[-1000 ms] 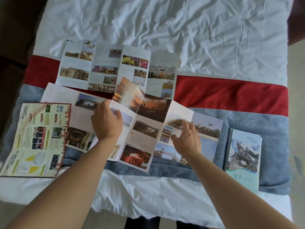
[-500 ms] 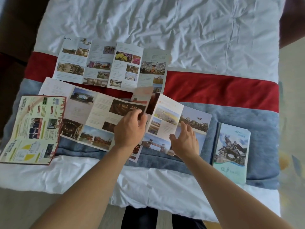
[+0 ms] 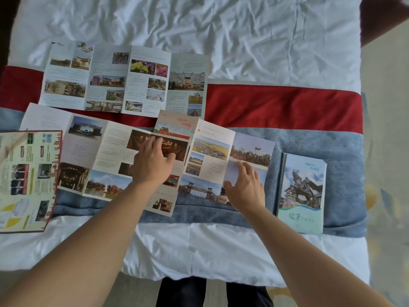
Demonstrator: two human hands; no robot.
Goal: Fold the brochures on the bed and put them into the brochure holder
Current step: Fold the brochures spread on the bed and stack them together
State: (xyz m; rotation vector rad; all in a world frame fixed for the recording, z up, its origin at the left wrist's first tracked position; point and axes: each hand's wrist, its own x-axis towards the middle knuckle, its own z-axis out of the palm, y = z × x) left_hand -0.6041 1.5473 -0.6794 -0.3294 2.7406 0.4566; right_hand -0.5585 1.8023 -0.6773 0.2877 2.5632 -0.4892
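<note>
Pressing flat on the long brochure spread across the bed, the left hand lay with fingers straight; the right hand, fingers relaxed, rested on its right panels beside a folded brochure.

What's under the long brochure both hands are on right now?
The long brochure lies across the grey-blue blanket band and red stripe. Its left end is covered by the yellow map leaflet. Left hand and right hand hide parts of it.

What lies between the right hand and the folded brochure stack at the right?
In the head view, only bare blue blanket separates the right hand from the folded brochure stack.
</note>
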